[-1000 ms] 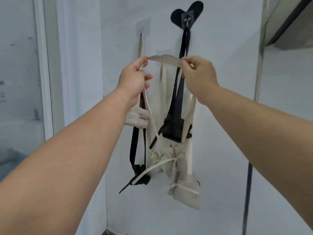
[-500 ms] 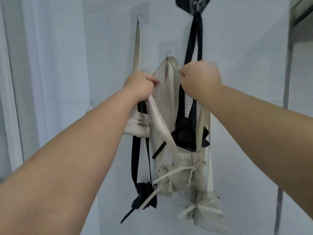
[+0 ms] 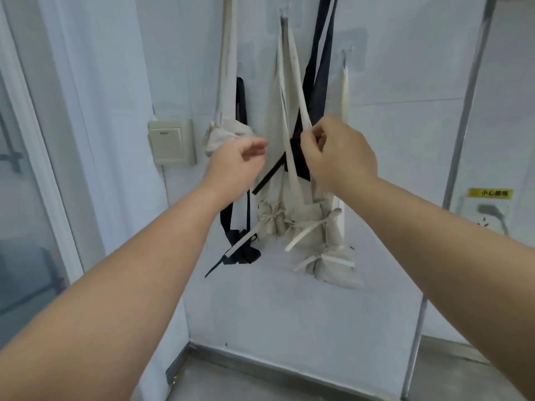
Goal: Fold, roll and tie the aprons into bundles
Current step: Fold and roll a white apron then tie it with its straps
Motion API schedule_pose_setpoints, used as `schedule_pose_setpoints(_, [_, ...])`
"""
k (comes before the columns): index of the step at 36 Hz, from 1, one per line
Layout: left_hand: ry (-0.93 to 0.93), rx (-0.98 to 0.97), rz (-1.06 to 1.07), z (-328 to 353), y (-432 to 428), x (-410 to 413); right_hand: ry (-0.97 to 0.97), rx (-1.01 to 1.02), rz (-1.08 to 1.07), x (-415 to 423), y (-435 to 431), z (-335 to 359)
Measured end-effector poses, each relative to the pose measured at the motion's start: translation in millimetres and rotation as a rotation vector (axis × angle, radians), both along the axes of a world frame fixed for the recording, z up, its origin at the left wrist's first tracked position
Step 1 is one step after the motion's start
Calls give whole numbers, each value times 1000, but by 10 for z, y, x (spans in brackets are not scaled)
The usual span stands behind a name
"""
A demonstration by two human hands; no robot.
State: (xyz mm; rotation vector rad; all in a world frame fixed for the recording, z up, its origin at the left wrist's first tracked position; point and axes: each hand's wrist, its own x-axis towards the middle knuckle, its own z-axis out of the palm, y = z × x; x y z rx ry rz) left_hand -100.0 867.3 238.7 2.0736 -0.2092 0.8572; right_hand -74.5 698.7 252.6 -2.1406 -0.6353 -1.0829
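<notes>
The grip of the right hand (image 3: 337, 156) is narrow, thumb and fingertips pinching a beige apron strap (image 3: 299, 82) that runs up to a wall hook (image 3: 285, 17). The left hand (image 3: 234, 166) hangs beside it with a loose, wide grip (holding nothing). Below them, tied beige bundles (image 3: 307, 225) and a black bundle (image 3: 241, 251) hang against the wall, right of a light switch (image 3: 170, 141).
</notes>
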Motion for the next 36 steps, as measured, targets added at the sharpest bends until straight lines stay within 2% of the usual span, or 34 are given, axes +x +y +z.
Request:
schedule_pose_setpoints(3, [68, 0, 17, -276, -108, -26, 133, 86, 20, 39, -33, -243])
schedule_pose_setpoints(5, [54, -18, -65, -364, -231, -76, 217, 88, 39, 76, -71, -303])
schedule_pose_setpoints(7, [64, 16, -106, -420, -347, -89, 297, 32, 94, 78, -113, -297])
schedule_pose_setpoints(11, [212, 98, 1, -480, -448, -61, 404, -126, 170, 87, -196, -264])
schedule_pose_setpoints(16, [187, 21, -13, -510, -366, -76, 292, -47, 181, 191, -178, -250])
schedule_pose_setpoints(18, [175, -36, -18, -523, -316, -104, 324, -17, 213, 227, -143, -209])
schedule_pose_setpoints(20, [164, -36, -10, -528, -302, -141, 335, -91, 186, 252, -107, -164])
schedule_pose_setpoints(26, [110, -89, 81, -579, -238, -153, 135, -249, -50, 211, -82, -211])
schedule_pose_setpoints(32, [154, -72, 13, -581, -341, -175, 190, -204, 18, 226, -44, -70])
schedule_pose_setpoints(36, [124, -91, 36, -579, -321, -141, 133, -237, 2, 202, -48, -32])
